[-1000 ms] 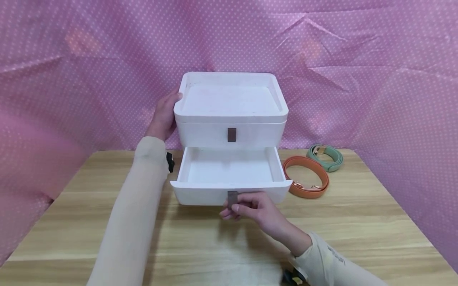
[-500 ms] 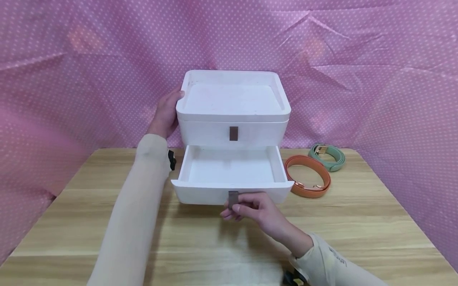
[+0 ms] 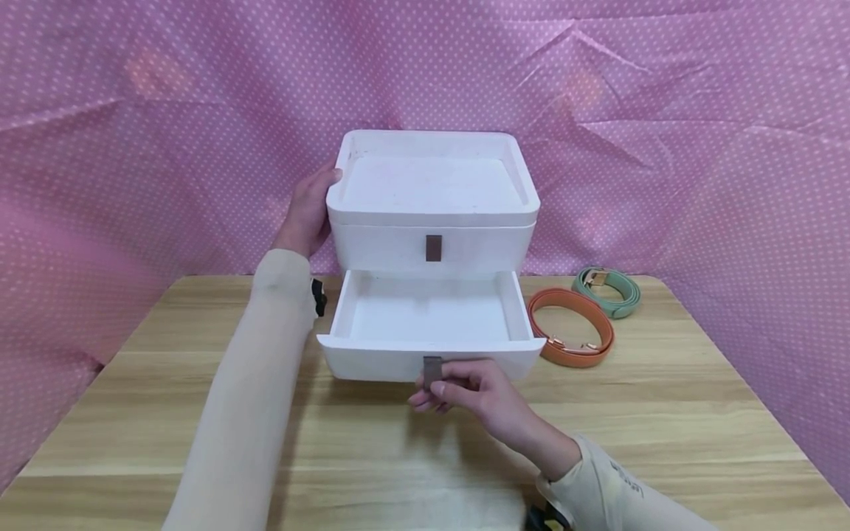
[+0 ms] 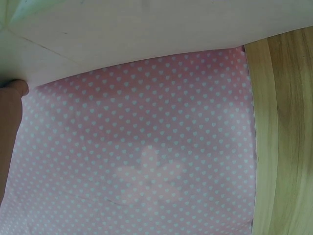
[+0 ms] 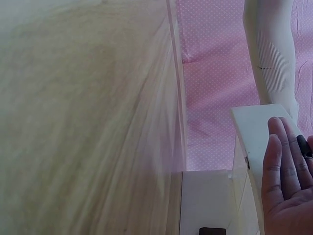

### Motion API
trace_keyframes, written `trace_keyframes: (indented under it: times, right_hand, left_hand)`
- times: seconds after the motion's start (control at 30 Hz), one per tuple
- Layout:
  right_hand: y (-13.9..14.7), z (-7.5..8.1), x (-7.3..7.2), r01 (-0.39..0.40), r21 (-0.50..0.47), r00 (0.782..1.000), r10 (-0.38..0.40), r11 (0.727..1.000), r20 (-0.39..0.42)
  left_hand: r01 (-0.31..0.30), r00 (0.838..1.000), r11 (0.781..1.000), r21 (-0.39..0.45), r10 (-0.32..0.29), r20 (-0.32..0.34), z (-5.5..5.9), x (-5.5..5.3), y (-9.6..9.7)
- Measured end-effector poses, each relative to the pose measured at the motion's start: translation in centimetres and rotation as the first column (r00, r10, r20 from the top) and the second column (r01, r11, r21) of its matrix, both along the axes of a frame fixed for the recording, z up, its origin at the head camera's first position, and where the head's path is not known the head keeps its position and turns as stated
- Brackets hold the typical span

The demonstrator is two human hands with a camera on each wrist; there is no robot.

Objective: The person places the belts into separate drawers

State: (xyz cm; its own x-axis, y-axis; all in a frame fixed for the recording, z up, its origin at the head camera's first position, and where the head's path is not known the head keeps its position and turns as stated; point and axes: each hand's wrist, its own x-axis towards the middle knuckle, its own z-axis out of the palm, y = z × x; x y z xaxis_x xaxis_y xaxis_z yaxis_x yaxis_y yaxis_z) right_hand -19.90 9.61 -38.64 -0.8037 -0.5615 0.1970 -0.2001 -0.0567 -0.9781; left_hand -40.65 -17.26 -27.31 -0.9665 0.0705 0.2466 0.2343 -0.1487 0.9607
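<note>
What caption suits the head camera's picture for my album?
Right hand pinches the tab of the open drawer, left hand holds the white cabinet, orange belt and green belt coiled alongside.

Mostly seeing pink heart-print cloth (image 4: 122,115), smooth white panel (image 4: 146,32) at 12 o'clock, bare left hand (image 4: 9,127) around 9, wood-grain tabletop (image 4: 286,127) at 3.

The light wood-grained table (image 3: 372,457) bore a white drawer unit (image 3: 381,251) at its far middle. Right of this lay a coiled orange belt (image 3: 576,360) and, slightly farther and more right, a coiled green belt (image 3: 624,308).
</note>
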Motion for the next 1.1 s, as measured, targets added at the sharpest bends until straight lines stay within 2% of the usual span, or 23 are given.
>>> trace_keyframes:
  times: [0.33,0.47,0.57,0.7,0.87,0.93,1.03,1.1]
  right_hand:
    - [0.3,-0.3,0.1,0.01,0.021,1.0,-0.01,1.0,0.015]
    - [1.4,-0.6,0.1,0.011,0.072,0.999,-0.014,0.997,0.037]
    - [2.9,-0.7,-0.1,-0.024,0.135,0.999,0.019,0.991,0.043]
    - [5.4,-0.9,-0.6,-0.111,0.25,0.993,0.101,0.962,0.054]
    - [9.1,-1.0,-1.1,-0.165,0.428,0.985,0.17,0.889,0.027]
    - [10.6,-1.0,-1.5,-0.175,0.465,0.981,0.192,0.868,0.011]
    - [12.7,-0.7,-2.2,-0.164,0.481,0.982,0.19,0.861,-0.006]
    - [14.1,-0.5,-2.7,-0.112,0.487,0.989,0.143,0.866,-0.027]
  left_hand:
    - [-0.002,1.0,1.0,-0.018,0.002,-0.001,0.1,0.1,0.1]
    - [0.004,1.0,1.0,0.002,-0.004,-0.005,0.1,-0.1,0.1]
    - [0.0,1.0,1.0,-0.002,0.0,0.006,0.1,-0.1,0.0]
    - [-0.009,1.0,1.0,-0.003,0.009,0.02,0.1,0.0,-0.2]
    - [-0.002,1.0,1.0,0.002,0.002,0.018,0.1,0.1,-0.2]
    - [0.003,1.0,1.0,-0.002,-0.003,0.013,0.1,0.1,-0.1]
    - [0.005,1.0,1.0,-0.015,-0.005,0.001,0.1,0.0,-0.1]
    - [0.005,1.0,1.0,-0.019,-0.005,0.002,0.1,0.1,-0.1]
